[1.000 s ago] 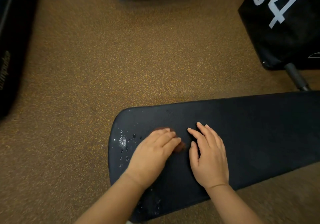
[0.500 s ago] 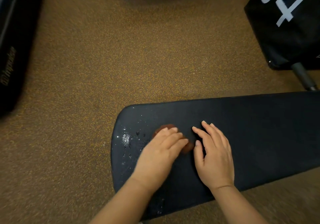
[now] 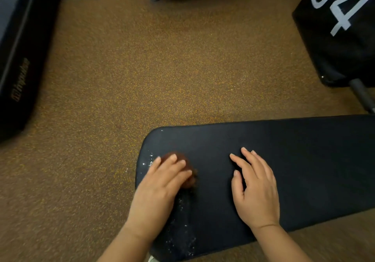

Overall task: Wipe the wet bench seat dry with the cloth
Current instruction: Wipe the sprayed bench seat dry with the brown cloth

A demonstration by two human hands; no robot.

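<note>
At nine o'clock on the bench seat [image 3: 284, 160] my left hand [image 3: 162, 182] presses flat, fingers nearly straight, on the bunched brown cloth [image 3: 187, 175]. Water droplets [image 3: 149, 159] glint at the seat's rounded end, more [image 3: 182, 235] toward six o'clock near the front edge. My right hand [image 3: 255, 188] rests open at three o'clock, holding nothing. The wad is small; I judge it could push water onto the floor [image 3: 162, 69] instead of soaking it up.

head view, steeply downward, close over bench seat [image 3: 284, 160]
</note>
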